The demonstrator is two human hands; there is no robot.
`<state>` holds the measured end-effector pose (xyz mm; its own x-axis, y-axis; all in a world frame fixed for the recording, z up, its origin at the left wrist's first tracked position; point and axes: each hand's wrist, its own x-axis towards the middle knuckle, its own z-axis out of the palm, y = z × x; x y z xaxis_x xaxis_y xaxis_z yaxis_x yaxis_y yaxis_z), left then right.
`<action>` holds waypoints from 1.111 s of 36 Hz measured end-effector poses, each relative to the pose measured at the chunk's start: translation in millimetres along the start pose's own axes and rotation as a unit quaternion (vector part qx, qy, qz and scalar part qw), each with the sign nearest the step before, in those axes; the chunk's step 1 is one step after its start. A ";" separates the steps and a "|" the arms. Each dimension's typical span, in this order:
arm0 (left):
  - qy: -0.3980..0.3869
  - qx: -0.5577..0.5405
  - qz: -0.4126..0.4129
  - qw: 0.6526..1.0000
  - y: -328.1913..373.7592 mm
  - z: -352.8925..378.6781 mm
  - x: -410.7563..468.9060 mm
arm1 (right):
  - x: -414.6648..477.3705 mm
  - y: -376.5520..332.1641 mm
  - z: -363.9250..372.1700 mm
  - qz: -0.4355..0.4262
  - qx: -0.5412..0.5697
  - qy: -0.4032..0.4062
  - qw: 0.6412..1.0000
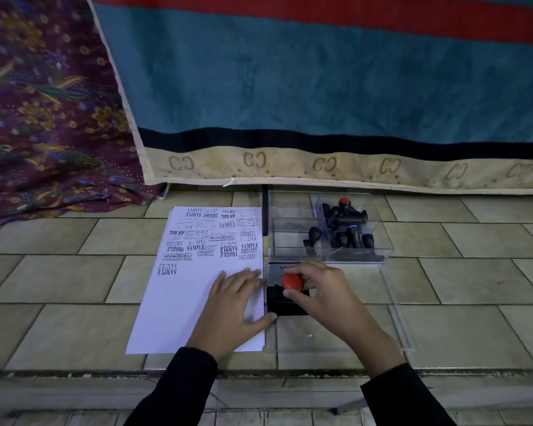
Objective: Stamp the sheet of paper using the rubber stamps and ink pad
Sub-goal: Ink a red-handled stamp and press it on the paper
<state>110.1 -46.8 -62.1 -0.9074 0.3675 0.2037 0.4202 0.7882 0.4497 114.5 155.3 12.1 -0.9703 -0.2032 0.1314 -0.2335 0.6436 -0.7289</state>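
A white sheet of paper (179, 302) lies on the tiled floor, its upper half covered with black stamp prints such as SAMPLE, FRAGILE and AIR MAIL. My left hand (234, 309) rests flat on the sheet's lower right part, fingers spread. Right of the sheet lies the black ink pad (286, 304) with its lid open. My right hand (326, 293) grips a rubber stamp with a red knob (293, 281) and holds it down over the pad. The stamp's face is hidden.
A clear plastic box (379, 241) behind the pad holds several black-handled stamps, one with a red top. A clear lid (397, 321) lies flat under the pad. A blue striped blanket (320, 87) and patterned purple cloth (43, 118) hang behind.
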 end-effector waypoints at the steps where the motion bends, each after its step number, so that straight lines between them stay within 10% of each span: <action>1: 0.003 -0.001 0.001 1.000 1.0 -0.5 0.0 | -0.1 -0.2 0.6 0.003 -0.002 -0.001 1.000; 13: 0.215 -0.109 -0.147 0.959 -62.0 -61.9 -9.4 | 28.4 -30.3 14.7 -0.004 0.079 0.002 0.997; 19: 0.119 0.057 -0.228 0.965 -106.8 -64.7 -21.8 | 80.6 -62.0 62.4 -0.068 0.030 -0.022 0.997; 40: 0.129 0.047 -0.243 0.960 -116.1 -51.9 -22.8 | 114.6 -73.5 111.3 -0.067 -0.028 -0.082 0.994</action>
<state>81.8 -172.3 -73.8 -0.9627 -0.1791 0.2029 -0.0651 0.8810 0.4687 27.5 2.6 6.0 -0.9075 -0.4054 0.1102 -0.3682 0.6410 -0.6734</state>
